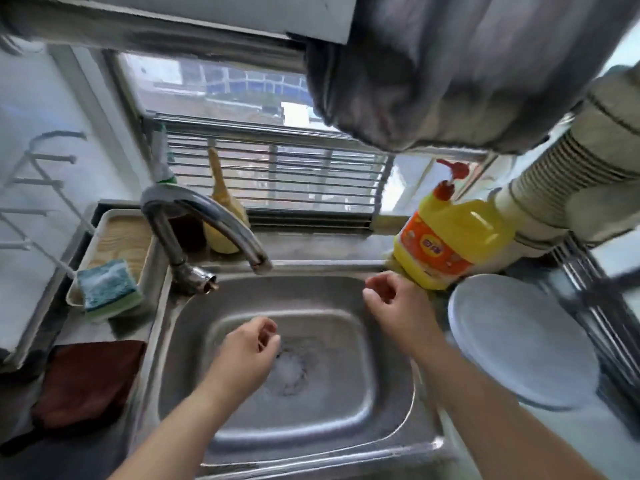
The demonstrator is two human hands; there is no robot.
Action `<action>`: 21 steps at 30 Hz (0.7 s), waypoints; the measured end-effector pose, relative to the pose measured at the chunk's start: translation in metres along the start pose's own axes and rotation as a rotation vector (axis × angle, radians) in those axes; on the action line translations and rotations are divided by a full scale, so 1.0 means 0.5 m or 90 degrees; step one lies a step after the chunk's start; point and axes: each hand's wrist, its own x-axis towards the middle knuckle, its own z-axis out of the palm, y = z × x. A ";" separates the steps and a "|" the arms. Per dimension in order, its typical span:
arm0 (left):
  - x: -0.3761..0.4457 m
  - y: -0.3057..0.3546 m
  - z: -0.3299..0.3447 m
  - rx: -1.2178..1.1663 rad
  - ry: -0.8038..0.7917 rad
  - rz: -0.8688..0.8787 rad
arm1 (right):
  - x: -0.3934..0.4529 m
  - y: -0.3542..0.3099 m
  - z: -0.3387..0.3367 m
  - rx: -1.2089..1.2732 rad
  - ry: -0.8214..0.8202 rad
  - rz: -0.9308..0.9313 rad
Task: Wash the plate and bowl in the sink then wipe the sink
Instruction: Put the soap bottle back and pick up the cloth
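Note:
A steel sink (194, 375) fills the middle of the view, with foamy water over its drain (291, 370). A white plate (519, 341) lies on the counter to the right of the basin. I see no bowl. My left hand (249, 351) hovers over the basin just left of the drain, fingers loosely curled and holding nothing. My right hand (394, 303) hangs over the basin's back right corner, fingers also loosely curled and empty, close to the yellow detergent bottle (453, 244).
The curved tap (207, 216) reaches over the back of the basin. A blue-green sponge (107, 289) sits on a tray at the left, with a dark red cloth (86, 382) in front of it. A grey towel (450, 64) hangs overhead. A brush (221, 209) stands by the window.

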 end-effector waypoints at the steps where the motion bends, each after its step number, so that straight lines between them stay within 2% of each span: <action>1: 0.009 0.027 0.018 0.004 -0.012 0.017 | 0.012 0.012 -0.037 -0.024 0.031 -0.018; 6: 0.065 0.167 0.084 -0.002 -0.049 0.096 | 0.079 0.071 -0.192 -0.169 0.210 -0.063; 10: 0.111 0.260 0.100 0.006 -0.041 0.144 | 0.139 0.104 -0.269 -0.314 0.291 -0.073; 12: 0.128 0.288 0.099 0.012 -0.038 0.148 | 0.168 0.111 -0.288 -0.352 0.251 -0.034; 16: 0.140 0.302 0.095 0.039 -0.022 0.127 | 0.204 0.118 -0.297 -0.311 0.111 0.023; 21: 0.120 0.266 0.072 0.053 -0.017 0.088 | 0.216 0.092 -0.297 -0.272 0.052 -0.084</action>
